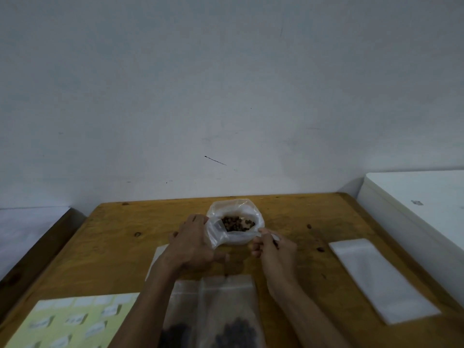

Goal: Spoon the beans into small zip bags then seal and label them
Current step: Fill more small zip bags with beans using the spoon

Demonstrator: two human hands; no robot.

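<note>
A head-worn camera looks down at a wooden table (105, 247) set against a pale wall (226, 84). In the lower centre of the frame, a person's two bare arms reach forward to a large clear plastic bag (251, 209) standing open near the far edge of the table. Dark beans (237, 223) lie inside it, visible through the open mouth.

The left hand (192, 243) grips the bag's left rim, its fingers curled around the bunched plastic. The right hand (272, 247) pinches the near rim of the bag between thumb and fingertips, the remaining fingers curled in toward the palm. The two hands are apart, holding the mouth of the bag spread.

At the bottom centre, just in front of the person, lie two small zip bags (226, 315) side by side, each with a dark heap of beans at its near end; this area is blurred. In the lower left corner a yellow-green sheet of labels (70, 322) lies flat. At the lower right lies a stack of empty clear bags (381, 280). A few loose beans (309, 226) sit on the table right of the large bag. A white surface (426, 197) fills the right edge.
</note>
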